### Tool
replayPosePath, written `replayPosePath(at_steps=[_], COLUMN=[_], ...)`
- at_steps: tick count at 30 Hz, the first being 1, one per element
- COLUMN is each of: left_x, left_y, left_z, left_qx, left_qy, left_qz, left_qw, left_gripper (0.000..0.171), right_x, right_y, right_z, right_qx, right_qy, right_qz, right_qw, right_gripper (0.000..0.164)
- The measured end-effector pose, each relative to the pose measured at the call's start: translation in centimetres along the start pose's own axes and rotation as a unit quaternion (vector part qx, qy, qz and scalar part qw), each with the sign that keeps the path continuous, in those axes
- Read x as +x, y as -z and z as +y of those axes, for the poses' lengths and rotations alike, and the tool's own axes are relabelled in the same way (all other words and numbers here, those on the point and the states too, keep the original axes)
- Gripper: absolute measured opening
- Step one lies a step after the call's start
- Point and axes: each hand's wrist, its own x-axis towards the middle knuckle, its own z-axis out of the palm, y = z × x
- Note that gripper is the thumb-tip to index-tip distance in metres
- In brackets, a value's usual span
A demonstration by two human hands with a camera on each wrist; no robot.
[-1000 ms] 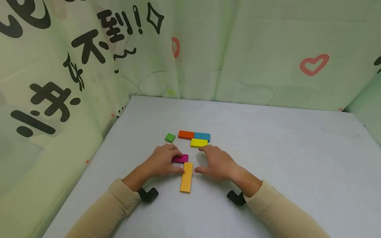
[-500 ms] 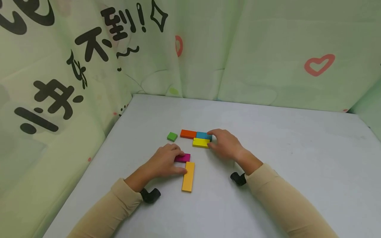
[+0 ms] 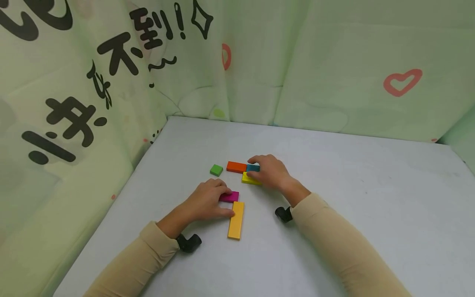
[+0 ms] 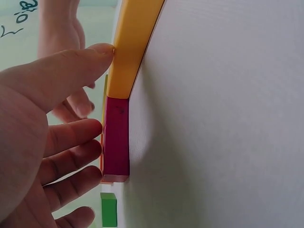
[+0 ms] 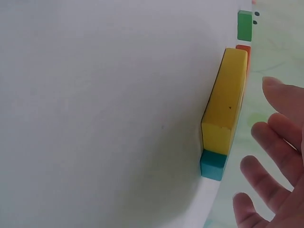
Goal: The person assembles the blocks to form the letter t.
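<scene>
White table (image 3: pixel 334 185). Yellow block (image 3: pixel 250 181), blue block (image 3: pixel 253 168) below right hand (image 3: pixel 271 171); I have its fingers wide, holding nothing. Left hand (image 3: pixel 208 201), fingers spread, touches magenta block (image 3: pixel 232 197), orange block (image 3: pixel 236 222); uneven thumb push might skew both.

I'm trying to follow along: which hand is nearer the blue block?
Right: the right hand is over the blue block; the left hand is farther off, to its near left, at the magenta block.

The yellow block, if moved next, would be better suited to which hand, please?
The right hand, I'd say: it is right by the yellow block, while the left hand is at the magenta block and long orange block.
</scene>
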Motion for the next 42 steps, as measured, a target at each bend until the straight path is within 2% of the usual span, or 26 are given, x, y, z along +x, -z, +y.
replayPosePath(at_steps=[12,31,36,42], left_x=[-0.1,-0.1,-0.1,0.0], left_y=[-0.2,0.0,-0.1,-0.1], left_z=[-0.2,-0.2,-0.2,-0.2], left_qx=[0.003,-0.005,0.0,0.002], left_qy=[0.004,-0.007,-0.008,-0.014], left_qz=[0.005,0.008,0.006,0.007], left_qw=[1.0,0.9999,0.9999,0.9999], left_gripper=[0.059,0.057,0.058,0.057], right_x=[1.9,3.3,3.4,3.4], right_y=[-0.6,-1.0,-1.2,-1.3], right_z=[-1.1,-2.2,-2.4,-2.4], right_qx=[-0.003,-0.056,-0.045,-0.032], right_qy=[-0.009,-0.018,-0.02,-0.012], right_qz=[-0.004,-0.021,-0.019,0.002], right_qw=[1.0,0.998,0.999,0.999], right_gripper=[0.042,0.04,0.039,0.038])
